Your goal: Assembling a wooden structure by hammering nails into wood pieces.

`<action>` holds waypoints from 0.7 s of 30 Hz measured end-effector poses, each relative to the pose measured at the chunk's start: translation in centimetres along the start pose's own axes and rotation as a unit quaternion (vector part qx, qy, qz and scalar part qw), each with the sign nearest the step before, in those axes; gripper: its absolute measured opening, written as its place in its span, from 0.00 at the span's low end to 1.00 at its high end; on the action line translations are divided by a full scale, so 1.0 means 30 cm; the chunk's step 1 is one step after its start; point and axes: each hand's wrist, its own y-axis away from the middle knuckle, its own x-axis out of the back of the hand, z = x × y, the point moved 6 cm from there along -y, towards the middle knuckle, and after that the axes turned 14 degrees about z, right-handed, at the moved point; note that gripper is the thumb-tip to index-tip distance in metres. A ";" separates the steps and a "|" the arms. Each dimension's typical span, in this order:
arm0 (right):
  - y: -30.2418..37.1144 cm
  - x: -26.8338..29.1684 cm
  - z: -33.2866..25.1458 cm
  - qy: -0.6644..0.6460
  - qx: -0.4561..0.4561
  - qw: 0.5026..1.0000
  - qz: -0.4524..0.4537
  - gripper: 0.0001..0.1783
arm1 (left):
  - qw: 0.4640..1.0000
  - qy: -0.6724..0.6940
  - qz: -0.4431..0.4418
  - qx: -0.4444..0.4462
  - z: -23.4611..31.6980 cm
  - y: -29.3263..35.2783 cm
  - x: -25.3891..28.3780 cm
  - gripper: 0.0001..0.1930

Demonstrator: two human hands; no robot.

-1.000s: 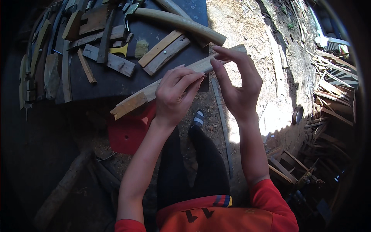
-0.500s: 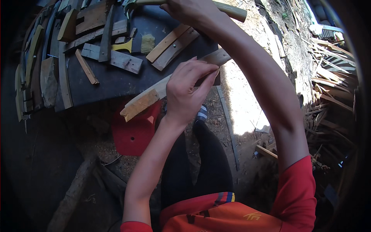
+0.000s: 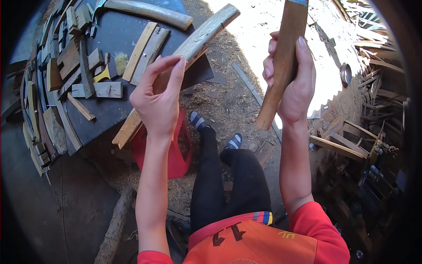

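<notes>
A long, curved piece of pale wood [image 3: 176, 66] lies slanted, 1 end resting on the dark table's edge. A brown wooden handle [image 3: 281, 66] stands almost straight up, its lower end hanging free.

floor: sawdust-strewn dirt [image 3: 233, 101] | light: hard sun patch [image 3: 325, 53] at top right | left: dark worktable [image 3: 110, 35] | right: stacked timber [image 3: 365, 127] in shade

Hands: two, a left hand [image 3: 158, 103] and a right hand [image 3: 292, 81]
Long curved wooden piece [image 3: 184, 57] in the left hand: one
Wooden handle [image 3: 281, 66] in the right hand: one
Tabletop [image 3: 118, 39]: one
Red stool [image 3: 176, 152]: one
Small wooden offcuts on the tabletop: too many to count exactly
Striped socks: two [image 3: 198, 121] [image 3: 235, 141]
</notes>
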 end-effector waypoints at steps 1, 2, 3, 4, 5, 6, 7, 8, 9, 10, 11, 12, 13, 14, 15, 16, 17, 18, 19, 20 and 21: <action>0.024 0.064 0.053 0.003 -0.020 1.000 0.022 0.30 | 1.000 0.004 0.001 0.020 -0.007 0.007 -0.006 0.08; 0.049 0.121 0.103 0.009 -0.037 0.999 0.038 0.30 | 1.000 0.005 -0.004 0.007 -0.016 0.011 -0.012 0.08; 0.070 0.167 0.143 0.012 -0.056 0.997 0.050 0.29 | 1.000 0.002 -0.004 -0.010 -0.027 0.014 -0.019 0.09; 0.100 0.203 0.173 0.014 -0.077 0.995 0.064 0.27 | 1.000 -0.002 -0.006 -0.025 -0.032 0.017 -0.016 0.09; 0.125 0.231 0.194 0.011 -0.083 0.994 0.070 0.27 | 0.998 -0.029 -0.011 -0.058 -0.031 0.015 -0.014 0.09; 0.149 0.256 0.216 0.034 -0.092 0.992 0.074 0.27 | 0.997 -0.014 -0.016 -0.069 -0.028 0.017 -0.019 0.10; 0.165 0.278 0.240 0.057 -0.099 0.991 0.074 0.27 | 0.993 -0.035 -0.022 -0.115 -0.024 0.022 -0.026 0.09; 0.188 0.301 0.263 0.053 -0.103 0.990 0.077 0.27 | 0.985 -0.055 -0.027 -0.161 -0.021 0.027 -0.031 0.09; 0.216 0.322 0.291 0.052 -0.115 0.989 0.074 0.27 | 0.985 -0.058 -0.032 -0.162 -0.024 0.023 -0.034 0.09; 0.239 0.341 0.310 0.052 -0.126 0.988 0.070 0.27 | 0.951 -0.123 -0.043 -0.281 0.015 0.032 -0.051 0.09; 0.256 0.352 0.320 0.060 -0.124 0.988 0.067 0.26 | 0.899 -0.184 -0.053 -0.394 0.045 0.051 -0.071 0.08; 0.270 0.364 0.334 0.057 -0.126 0.988 0.070 0.26 | 0.898 -0.184 -0.057 -0.395 0.042 0.046 -0.077 0.08; 0.287 0.369 0.349 0.068 -0.128 0.987 0.061 0.24 | 0.887 -0.194 -0.056 -0.415 0.043 0.043 -0.080 0.08; 0.303 0.371 0.359 0.078 -0.131 0.987 0.053 0.23 | 0.876 -0.204 -0.054 -0.434 0.046 0.042 -0.082 0.08; 0.317 0.372 0.361 0.072 -0.144 0.985 0.061 0.21 | 0.860 -0.240 -0.070 -0.445 0.049 0.041 -0.086 0.09; 0.326 0.377 0.369 0.069 -0.145 0.985 0.063 0.21 | 0.859 -0.240 -0.073 -0.446 0.040 0.042 -0.084 0.09; 0.334 0.376 0.374 0.076 -0.134 0.987 0.050 0.20 | 0.874 -0.221 -0.073 -0.426 0.023 0.037 -0.078 0.11; 0.343 0.373 0.380 0.082 -0.123 0.988 0.036 0.19 | 0.888 -0.203 -0.073 -0.405 0.010 0.034 -0.075 0.12; 0.350 0.377 0.389 0.078 -0.122 0.989 0.035 0.18 | 0.888 -0.209 -0.073 -0.403 0.004 0.039 -0.083 0.16; 0.356 0.378 0.394 0.078 -0.122 0.989 0.036 0.18 | 0.888 -0.208 -0.074 -0.403 -0.007 0.041 -0.090 0.16; 0.360 0.374 0.395 0.082 -0.116 0.989 0.029 0.18 | 0.904 -0.157 -0.055 -0.394 -0.015 0.036 -0.085 0.16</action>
